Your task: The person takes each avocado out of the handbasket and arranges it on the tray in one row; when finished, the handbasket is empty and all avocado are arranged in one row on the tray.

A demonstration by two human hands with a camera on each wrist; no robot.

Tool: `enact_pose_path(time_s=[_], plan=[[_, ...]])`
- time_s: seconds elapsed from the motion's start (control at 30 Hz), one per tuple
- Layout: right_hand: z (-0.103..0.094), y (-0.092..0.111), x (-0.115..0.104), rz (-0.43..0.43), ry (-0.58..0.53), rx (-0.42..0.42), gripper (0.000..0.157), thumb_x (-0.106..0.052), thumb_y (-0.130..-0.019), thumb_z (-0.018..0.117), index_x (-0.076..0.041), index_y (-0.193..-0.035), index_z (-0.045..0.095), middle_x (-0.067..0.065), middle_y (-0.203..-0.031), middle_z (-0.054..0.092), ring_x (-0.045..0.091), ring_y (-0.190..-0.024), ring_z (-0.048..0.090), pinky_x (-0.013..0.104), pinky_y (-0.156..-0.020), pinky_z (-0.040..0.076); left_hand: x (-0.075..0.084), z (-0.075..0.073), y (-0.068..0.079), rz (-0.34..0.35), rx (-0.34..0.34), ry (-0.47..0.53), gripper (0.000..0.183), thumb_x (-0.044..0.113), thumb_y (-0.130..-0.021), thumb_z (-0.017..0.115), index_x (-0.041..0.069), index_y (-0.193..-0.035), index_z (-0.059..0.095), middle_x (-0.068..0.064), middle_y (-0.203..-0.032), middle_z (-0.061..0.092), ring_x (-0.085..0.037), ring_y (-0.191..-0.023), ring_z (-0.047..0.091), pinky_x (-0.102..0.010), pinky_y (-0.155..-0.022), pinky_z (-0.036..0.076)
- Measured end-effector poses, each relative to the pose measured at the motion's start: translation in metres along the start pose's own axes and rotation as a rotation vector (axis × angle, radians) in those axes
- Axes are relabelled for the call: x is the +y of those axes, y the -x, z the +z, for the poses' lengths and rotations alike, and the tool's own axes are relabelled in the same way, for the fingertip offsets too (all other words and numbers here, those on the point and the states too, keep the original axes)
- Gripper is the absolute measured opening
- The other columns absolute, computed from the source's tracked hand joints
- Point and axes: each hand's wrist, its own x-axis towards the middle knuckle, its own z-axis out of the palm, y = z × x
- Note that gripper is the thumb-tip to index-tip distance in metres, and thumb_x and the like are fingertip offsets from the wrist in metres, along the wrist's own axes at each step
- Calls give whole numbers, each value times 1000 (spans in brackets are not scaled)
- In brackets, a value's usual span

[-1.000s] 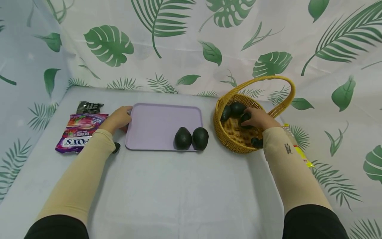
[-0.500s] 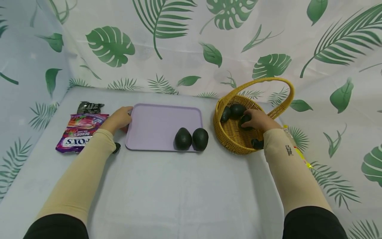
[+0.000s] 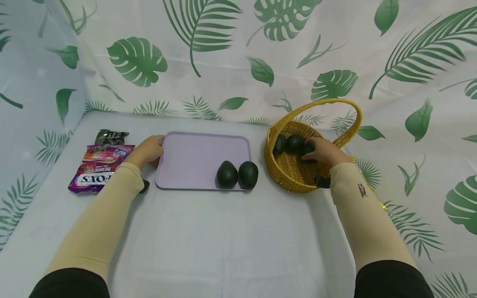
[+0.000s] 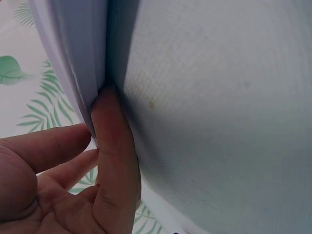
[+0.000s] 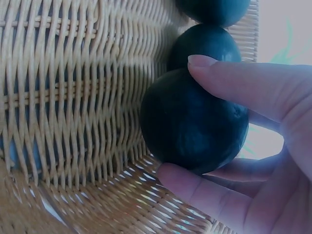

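Observation:
My left hand (image 3: 147,149) pinches the left edge of a lilac tray (image 3: 197,153); in the left wrist view a finger (image 4: 113,146) lies under the rim and the thumb is against its side. Two dark green avocados (image 3: 227,175) sit side by side at the tray's front right, the right one (image 3: 248,175) overlapping its corner. My right hand (image 3: 325,151) reaches inside a yellow wicker basket (image 3: 275,174) and grips an avocado (image 5: 192,122) between thumb and fingers. Beyond it in the basket lie two more avocados (image 3: 295,142), touching or nearly so.
A purple Fox's candy bag (image 3: 99,165) and a small black packet (image 3: 111,137) lie left of the tray, beside my left forearm. The basket's tall handle (image 3: 337,100) arches above my right hand. A leaf-printed cloth (image 3: 208,82) hangs behind the white-covered table (image 3: 223,236).
The head view has shifted slightly, so the scene sits a little lower and further left. Both hands keep their places on the tray and the avocado.

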Motion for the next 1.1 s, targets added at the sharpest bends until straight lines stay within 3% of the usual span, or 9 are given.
enact_pose_path(time_s=[0.1,0.7,1.1], plan=[[0,3,0,4,-6,2,66,-29,-90,72,-1,-143,45,31,-147,39,50,-133,36,67,-109,29,0,0,0,1,4,-15,67,-1,-93,36,-3,-156,12,-30,-158,19,-41,-135,33,-58,-117,23],[-10,17,-11,1,-1,21,71,-33,-89,73,-3,-146,43,33,-144,40,50,-131,38,67,-108,30,1,0,2,6,8,-13,67,-1,-93,35,-4,-156,13,-31,-157,21,-41,-128,39,-57,-114,29],[-13,22,-12,-24,-11,33,69,-31,-91,71,-2,-146,42,32,-144,42,49,-131,39,66,-109,30,1,0,1,2,19,-23,66,1,-94,36,-3,-156,15,-30,-158,19,-46,-146,16,-60,-118,15]])
